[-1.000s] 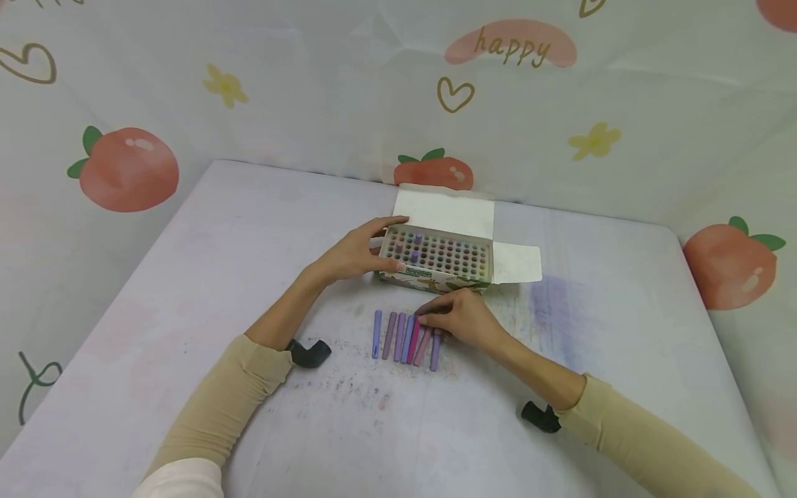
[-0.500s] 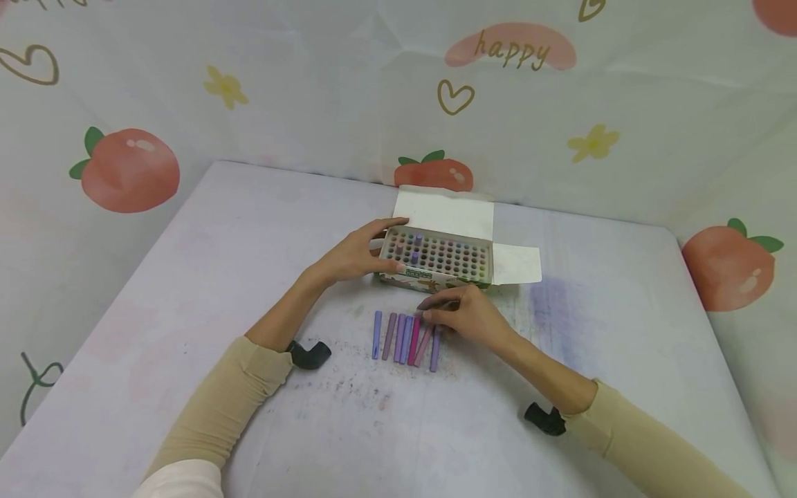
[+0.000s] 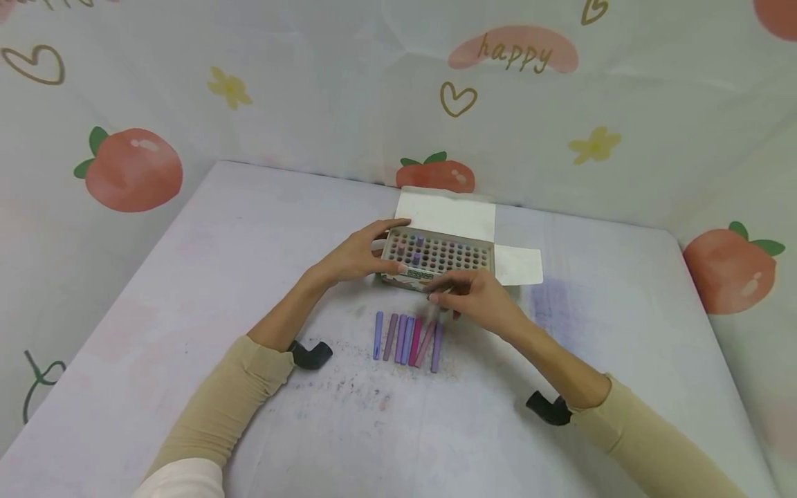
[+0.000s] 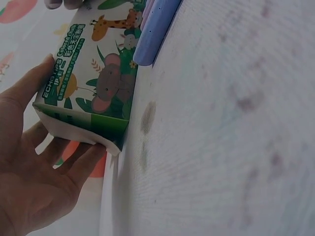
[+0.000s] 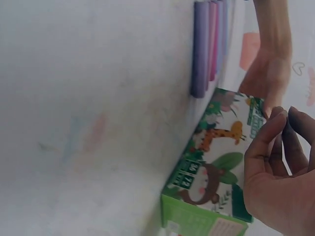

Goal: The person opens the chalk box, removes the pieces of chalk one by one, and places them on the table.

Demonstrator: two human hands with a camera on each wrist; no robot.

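My left hand [image 3: 355,252] steadies the left end of an open cardboard chalk box [image 4: 110,81], thumb at its printed front and fingers around the back. In the box, a tray of holes [image 3: 445,254] has several chalk sticks standing out of it at the left. In front of the box, several purple, blue and pink chalk sticks [image 3: 407,340] lie side by side on the table. My right hand [image 3: 482,301] hovers between that row and the box front. In the right wrist view its thumb and forefinger tips are close together, with no chalk showing between them.
The box's white lid [image 3: 445,211] is folded back and a side flap [image 3: 519,265] sticks out to the right. Chalk dust marks the pale table [image 3: 292,429]. Behind it hangs a fruit-print cloth [image 3: 311,104]. Black bent pieces [image 3: 313,355] sit at both wrists.
My right hand has drawn away from the tops of the chalk sticks, up and to the right toward the box. The left hand stays on the box.
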